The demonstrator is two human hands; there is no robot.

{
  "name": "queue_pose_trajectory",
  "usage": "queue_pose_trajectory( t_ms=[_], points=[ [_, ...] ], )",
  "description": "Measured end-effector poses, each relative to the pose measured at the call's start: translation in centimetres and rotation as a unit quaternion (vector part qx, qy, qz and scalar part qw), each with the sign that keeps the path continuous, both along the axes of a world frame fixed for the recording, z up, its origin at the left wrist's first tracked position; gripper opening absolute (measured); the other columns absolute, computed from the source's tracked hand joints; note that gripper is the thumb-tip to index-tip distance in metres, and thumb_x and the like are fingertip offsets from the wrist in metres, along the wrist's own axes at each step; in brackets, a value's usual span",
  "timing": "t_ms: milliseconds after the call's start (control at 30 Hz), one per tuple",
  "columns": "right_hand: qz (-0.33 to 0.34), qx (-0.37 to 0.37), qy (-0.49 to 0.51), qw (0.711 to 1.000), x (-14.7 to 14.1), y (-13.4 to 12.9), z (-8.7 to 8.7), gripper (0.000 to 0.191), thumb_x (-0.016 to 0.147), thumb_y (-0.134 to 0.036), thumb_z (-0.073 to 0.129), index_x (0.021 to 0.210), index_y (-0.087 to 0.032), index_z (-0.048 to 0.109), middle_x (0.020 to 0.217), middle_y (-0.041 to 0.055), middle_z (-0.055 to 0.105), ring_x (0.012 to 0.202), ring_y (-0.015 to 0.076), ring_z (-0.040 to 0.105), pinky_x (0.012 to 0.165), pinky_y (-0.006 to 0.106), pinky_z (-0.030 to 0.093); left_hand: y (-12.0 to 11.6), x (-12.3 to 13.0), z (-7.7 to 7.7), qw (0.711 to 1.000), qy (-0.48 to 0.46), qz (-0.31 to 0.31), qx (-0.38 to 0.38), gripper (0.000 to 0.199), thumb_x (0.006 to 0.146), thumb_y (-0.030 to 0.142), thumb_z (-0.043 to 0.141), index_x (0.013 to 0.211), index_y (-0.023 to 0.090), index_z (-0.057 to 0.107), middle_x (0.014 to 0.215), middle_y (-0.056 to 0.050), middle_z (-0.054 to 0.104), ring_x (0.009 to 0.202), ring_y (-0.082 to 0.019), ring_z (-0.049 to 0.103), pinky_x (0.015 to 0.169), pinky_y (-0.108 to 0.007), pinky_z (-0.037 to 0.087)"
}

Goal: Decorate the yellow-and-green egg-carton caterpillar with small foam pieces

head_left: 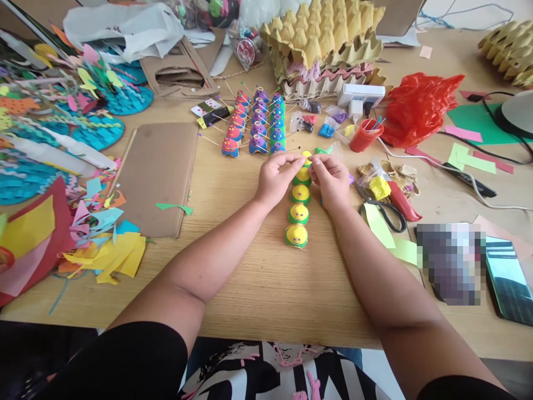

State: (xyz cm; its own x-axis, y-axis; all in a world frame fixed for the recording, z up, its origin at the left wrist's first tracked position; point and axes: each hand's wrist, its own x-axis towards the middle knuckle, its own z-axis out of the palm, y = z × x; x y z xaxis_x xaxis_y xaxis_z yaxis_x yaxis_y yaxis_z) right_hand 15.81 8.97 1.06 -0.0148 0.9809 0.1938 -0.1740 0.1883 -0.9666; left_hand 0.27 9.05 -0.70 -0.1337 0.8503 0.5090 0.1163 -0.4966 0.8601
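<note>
In front of me a yellow-and-green egg-carton caterpillar point(300, 213) lies lengthwise on the table, its rounded bumps dotted with small beads. My left hand point(280, 176) and my right hand point(332, 180) meet over its far end, thumbs and fingertips pinched together. A bit of yellow shows between the fingertips, but whatever they pinch is too small to make out. Just beyond stand three finished-looking strips: a red one point(235, 125), a purple one point(259, 122) and a green-and-blue one point(277, 123), with thin pin-headed sticks poking out.
A cardboard sheet point(156, 178) and paper scraps point(112, 255) lie on the left. To the right are scissors point(385, 214), a red cutter point(403, 201), a phone point(508, 278) and a red cup point(366, 136). Stacked egg trays point(320, 39) and a red plastic bag point(420, 108) stand behind.
</note>
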Motion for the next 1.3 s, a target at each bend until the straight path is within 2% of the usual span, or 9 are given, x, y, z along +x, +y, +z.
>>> queue_pose_trajectory(
  t_ms=[300, 533, 667, 867, 1167, 1300],
  points=[
    [0.01, 0.012, -0.053, 0.998, 0.03, -0.23, 0.26, 0.063, 0.072, -0.084, 0.081, 0.072, -0.021, 0.076, 0.064, -0.0034, 0.063, 0.057, 0.0079, 0.045, 0.056, 0.028, 0.041, -0.05, -0.27, -0.08, 0.998, 0.054, -0.001, 0.013, 0.03, 0.096, 0.057, 0.079, 0.104, 0.03, 0.089, 0.1, -0.003, 0.082, 0.102, -0.017, 0.076, 0.102, -0.033, 0.061],
    [0.023, -0.004, -0.029, 0.999, -0.03, -0.31, 0.53, 0.058, 0.066, -0.077, 0.09, 0.073, -0.021, 0.077, 0.062, -0.0043, 0.063, 0.057, 0.0078, 0.048, 0.057, 0.026, 0.044, 0.09, -0.33, -0.42, 0.998, 0.058, -0.003, 0.026, 0.017, 0.096, 0.043, 0.083, 0.104, 0.03, 0.089, 0.098, -0.002, 0.08, 0.099, -0.016, 0.075, 0.098, -0.031, 0.061],
    [0.015, -0.012, -0.028, 0.999, -0.08, -0.15, 0.33, 0.058, 0.066, -0.078, 0.089, 0.075, -0.022, 0.077, 0.065, -0.0035, 0.065, 0.06, 0.0093, 0.05, 0.061, 0.028, 0.046, 0.02, -0.37, -0.19, 0.997, 0.08, -0.005, 0.023, 0.02, 0.097, 0.046, 0.081, 0.106, 0.03, 0.088, 0.101, -0.002, 0.081, 0.102, -0.017, 0.076, 0.1, -0.033, 0.06],
    [0.001, -0.003, -0.026, 1.0, 0.03, 0.12, -0.13, 0.058, 0.069, -0.079, 0.087, 0.079, -0.023, 0.075, 0.066, -0.0036, 0.06, 0.062, 0.0109, 0.051, 0.06, 0.03, 0.046, -0.13, -0.39, 0.13, 0.996, 0.083, -0.017, 0.016, 0.029, 0.097, 0.053, 0.08, 0.113, 0.029, 0.085, 0.108, -0.003, 0.083, 0.104, -0.018, 0.076, 0.107, -0.036, 0.058],
    [0.001, 0.0, -0.021, 1.0, -0.03, -0.22, 0.29, 0.056, 0.07, -0.076, 0.089, 0.077, -0.022, 0.076, 0.065, -0.0033, 0.062, 0.062, 0.0104, 0.054, 0.063, 0.029, 0.049, -0.19, -0.41, 0.11, 0.996, 0.078, 0.005, 0.039, 0.036, 0.099, 0.061, 0.074, 0.102, 0.027, 0.086, 0.103, -0.004, 0.084, 0.102, -0.019, 0.076, 0.101, -0.036, 0.058],
    [0.004, -0.002, -0.036, 0.999, -0.03, -0.3, 0.38, 0.059, 0.07, -0.081, 0.085, 0.074, -0.022, 0.074, 0.064, -0.003, 0.062, 0.061, 0.0106, 0.052, 0.06, 0.029, 0.046, -0.14, -0.4, 0.12, 0.997, 0.076, 0.016, 0.029, 0.036, 0.099, 0.06, 0.074, 0.098, 0.026, 0.086, 0.1, -0.003, 0.084, 0.101, -0.018, 0.077, 0.101, -0.034, 0.058]
  ],
)
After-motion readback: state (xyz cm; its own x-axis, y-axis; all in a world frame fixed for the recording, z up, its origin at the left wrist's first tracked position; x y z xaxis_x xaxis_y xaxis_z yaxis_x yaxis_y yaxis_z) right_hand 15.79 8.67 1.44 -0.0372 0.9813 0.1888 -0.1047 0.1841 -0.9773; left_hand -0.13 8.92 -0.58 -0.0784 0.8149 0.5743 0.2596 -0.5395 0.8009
